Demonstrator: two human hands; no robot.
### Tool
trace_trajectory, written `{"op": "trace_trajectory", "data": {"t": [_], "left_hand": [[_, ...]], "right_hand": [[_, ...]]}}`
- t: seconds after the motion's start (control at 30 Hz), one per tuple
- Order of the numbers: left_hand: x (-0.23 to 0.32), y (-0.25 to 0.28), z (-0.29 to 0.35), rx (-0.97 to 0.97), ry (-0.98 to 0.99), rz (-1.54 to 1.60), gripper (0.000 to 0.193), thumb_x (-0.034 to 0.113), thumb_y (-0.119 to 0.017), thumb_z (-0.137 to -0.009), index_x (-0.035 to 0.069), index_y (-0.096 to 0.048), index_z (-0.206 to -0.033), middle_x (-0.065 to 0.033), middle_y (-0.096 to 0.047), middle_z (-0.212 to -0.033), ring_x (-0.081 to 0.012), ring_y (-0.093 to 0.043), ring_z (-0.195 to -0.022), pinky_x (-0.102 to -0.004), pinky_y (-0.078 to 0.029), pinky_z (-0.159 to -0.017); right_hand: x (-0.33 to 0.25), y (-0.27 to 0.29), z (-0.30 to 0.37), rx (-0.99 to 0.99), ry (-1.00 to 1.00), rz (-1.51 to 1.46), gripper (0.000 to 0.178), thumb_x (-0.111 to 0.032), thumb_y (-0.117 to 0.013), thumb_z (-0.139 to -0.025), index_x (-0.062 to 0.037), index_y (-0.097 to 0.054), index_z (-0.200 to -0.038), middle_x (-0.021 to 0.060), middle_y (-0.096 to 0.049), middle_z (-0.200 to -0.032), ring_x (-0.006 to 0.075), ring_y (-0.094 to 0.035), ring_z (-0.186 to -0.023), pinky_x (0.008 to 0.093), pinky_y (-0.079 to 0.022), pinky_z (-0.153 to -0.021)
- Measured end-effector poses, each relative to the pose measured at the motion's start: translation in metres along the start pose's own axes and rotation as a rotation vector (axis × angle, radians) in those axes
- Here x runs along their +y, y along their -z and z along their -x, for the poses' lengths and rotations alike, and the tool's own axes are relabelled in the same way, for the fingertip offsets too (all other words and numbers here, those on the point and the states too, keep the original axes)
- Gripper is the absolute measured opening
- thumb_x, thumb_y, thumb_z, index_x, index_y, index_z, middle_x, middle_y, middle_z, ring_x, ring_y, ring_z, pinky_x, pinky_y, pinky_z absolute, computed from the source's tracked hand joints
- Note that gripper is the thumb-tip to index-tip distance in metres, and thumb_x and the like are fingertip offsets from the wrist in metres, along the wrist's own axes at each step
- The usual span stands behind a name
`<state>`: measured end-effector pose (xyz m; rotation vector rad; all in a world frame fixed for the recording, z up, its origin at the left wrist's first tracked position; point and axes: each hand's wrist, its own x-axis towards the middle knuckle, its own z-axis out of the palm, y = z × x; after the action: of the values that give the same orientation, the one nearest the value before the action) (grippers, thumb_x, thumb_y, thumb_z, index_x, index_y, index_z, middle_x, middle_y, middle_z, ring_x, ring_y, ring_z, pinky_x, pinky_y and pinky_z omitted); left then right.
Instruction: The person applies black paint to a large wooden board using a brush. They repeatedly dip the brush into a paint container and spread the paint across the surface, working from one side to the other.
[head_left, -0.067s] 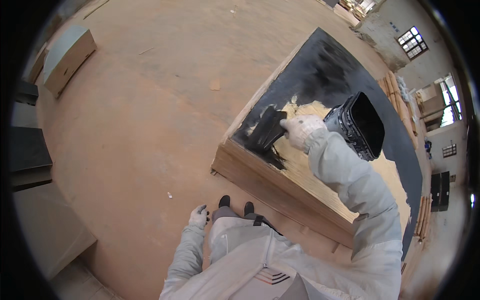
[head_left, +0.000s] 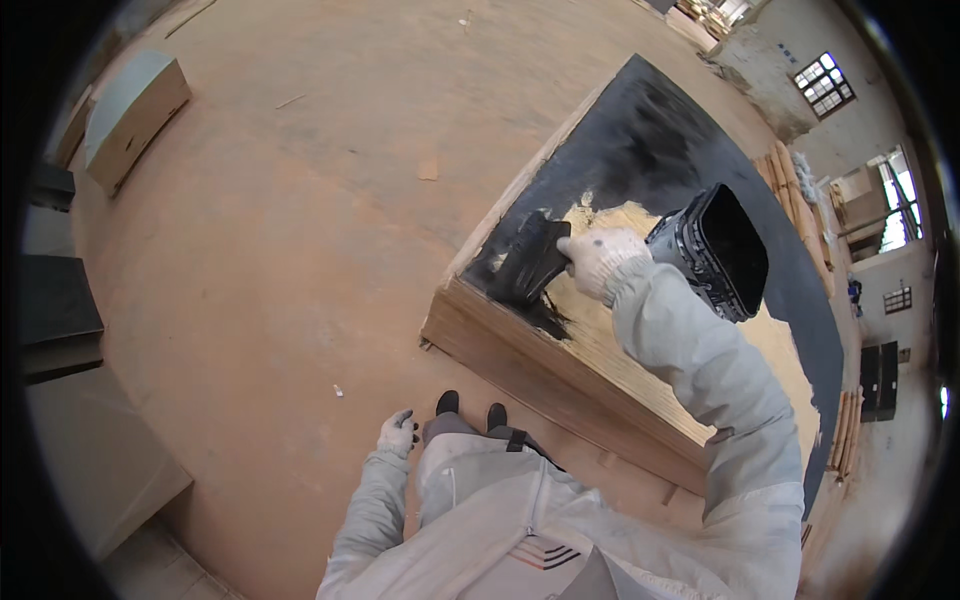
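Note:
My right hand [head_left: 603,262], in a whitish glove, is closed on a wide, black-coated paintbrush [head_left: 535,262]. The brush lies against the top of a big wooden block [head_left: 540,345], near its left corner. Wet black paint [head_left: 512,284] surrounds the brush, and a bare pale wood patch [head_left: 640,345] shows beneath my forearm. Just right of that hand, a black bucket [head_left: 692,255] stands on the block, its mouth dark inside. My left hand [head_left: 398,432], gloved with dark fingertips, hangs low beside my body, its fingers apart and holding nothing.
A curved wooden piece [head_left: 135,120] lies on the floor at the far left. Dark-topped blocks [head_left: 62,300] and a large pale panel [head_left: 100,460] line the left side. Stacked wooden poles [head_left: 800,215] stand past the block, by the right wall [head_left: 850,130].
My right hand and the brush have shifted very slightly left over the block. My left hand still hangs at my side.

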<state>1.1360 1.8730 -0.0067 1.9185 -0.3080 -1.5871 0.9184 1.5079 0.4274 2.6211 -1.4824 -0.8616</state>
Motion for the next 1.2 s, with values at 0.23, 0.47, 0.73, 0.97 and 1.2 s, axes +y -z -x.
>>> {"op": "trace_trajectory", "data": {"t": [0.23, 0.47, 0.73, 0.97, 1.2], "left_hand": [[0.027, -0.007, -0.013, -0.056, -0.058, -0.035, 0.040, 0.016, -0.055, -0.108, 0.008, -0.063, -0.147, -0.0118, -0.078, -0.111, -0.0153, -0.068, -0.068, -0.0313, -0.053, -0.056], [0.008, 0.004, -0.024, -0.056, 0.011, -0.044, 0.041, 0.016, -0.055, -0.108, 0.008, -0.063, -0.147, -0.0116, -0.077, -0.109, -0.0162, -0.068, -0.065, -0.0319, -0.052, -0.053], [-0.021, 0.016, -0.030, -0.028, 0.148, -0.188, 0.040, 0.015, -0.057, -0.105, 0.007, -0.066, -0.143, -0.0101, -0.076, -0.095, -0.0200, -0.069, -0.063, -0.0341, -0.052, -0.052], [-0.035, 0.022, -0.035, 0.031, 0.264, -0.139, 0.035, 0.013, -0.059, -0.104, 0.007, -0.069, -0.137, -0.0094, -0.073, -0.086, -0.0238, -0.066, -0.056, -0.0390, -0.051, -0.049], [-0.045, 0.029, -0.033, 0.102, 0.352, -0.048, 0.032, 0.010, -0.061, -0.104, 0.002, -0.069, -0.134, -0.0125, -0.071, -0.084, -0.0263, -0.064, -0.054, -0.0407, -0.049, -0.047]], "right_hand": [[-0.011, 0.010, -0.009, -0.076, -0.039, 0.077, 0.033, -0.013, -0.059, -0.094, -0.0054, -0.080, -0.118, 0.0207, -0.077, -0.122, 0.0349, -0.075, -0.114, 0.0468, -0.060, -0.099], [0.005, 0.005, -0.022, -0.100, -0.041, 0.166, 0.026, -0.018, -0.067, -0.090, -0.0056, -0.084, -0.106, 0.0183, -0.079, -0.117, 0.0339, -0.078, -0.109, 0.0447, -0.062, -0.092], [-0.013, 0.022, -0.015, 0.005, -0.005, 0.232, 0.029, -0.017, -0.066, -0.088, -0.0068, -0.084, -0.109, 0.0177, -0.081, -0.111, 0.0333, -0.079, -0.104, 0.0449, -0.064, -0.085], [-0.017, 0.038, -0.022, -0.144, -0.024, 0.227, 0.030, -0.018, -0.069, -0.093, -0.0127, -0.082, -0.120, 0.0099, -0.080, -0.122, 0.0266, -0.078, -0.113, 0.0414, -0.062, -0.086], [-0.004, -0.002, -0.027, -0.001, 0.026, 0.298, 0.026, -0.023, -0.072, -0.087, -0.0084, -0.085, -0.105, 0.0140, -0.082, -0.107, 0.0307, -0.080, -0.100, 0.0439, -0.064, -0.081]]}}
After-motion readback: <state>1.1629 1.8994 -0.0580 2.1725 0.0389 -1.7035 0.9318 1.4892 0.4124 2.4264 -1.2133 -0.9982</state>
